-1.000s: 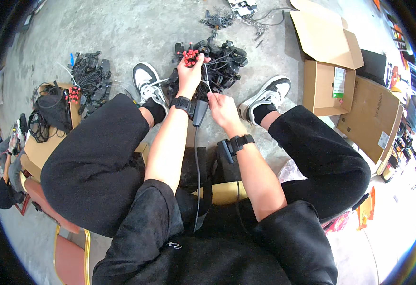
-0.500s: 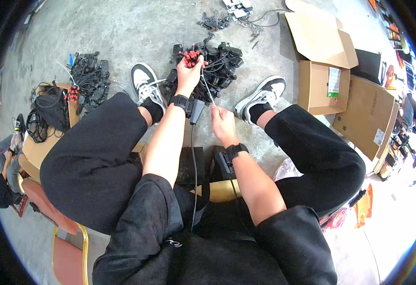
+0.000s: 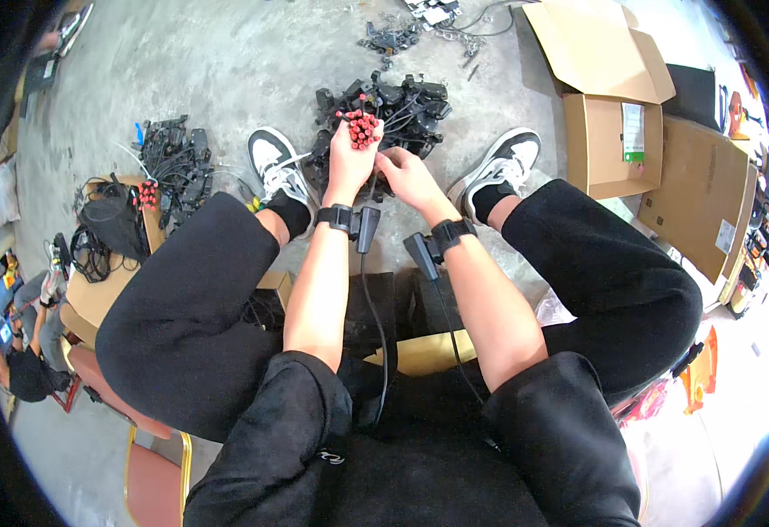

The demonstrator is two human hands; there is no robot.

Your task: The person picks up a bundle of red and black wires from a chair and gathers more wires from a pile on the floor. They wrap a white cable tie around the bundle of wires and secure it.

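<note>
My left hand (image 3: pixel 348 169) is closed around a bundle of black cables, whose red-capped ends (image 3: pixel 364 129) stick up out of the fist in a tight cluster. Just to its right, my right hand (image 3: pixel 411 182) has its thumb and fingers pressed together against the bundle, below the red ends. What those fingers pinch is hidden. Beyond both hands, a heap of black plastic parts with cables (image 3: pixel 420 98) lies on the concrete floor between my shoes.
Left of my left shoe (image 3: pixel 277 167) lies another black cabled heap (image 3: pixel 182 158), beside a second red-capped bundle (image 3: pixel 146 193). An open cardboard box (image 3: pixel 580 145) stands at right. Small metal parts and chain (image 3: pixel 442 13) lie at the far side. A person (image 3: pixel 31 369) sits far left.
My right hand has moved up and in, from the end of a taut light strand to beside my left hand. The strand no longer shows. The red ends are now turned more toward me.
</note>
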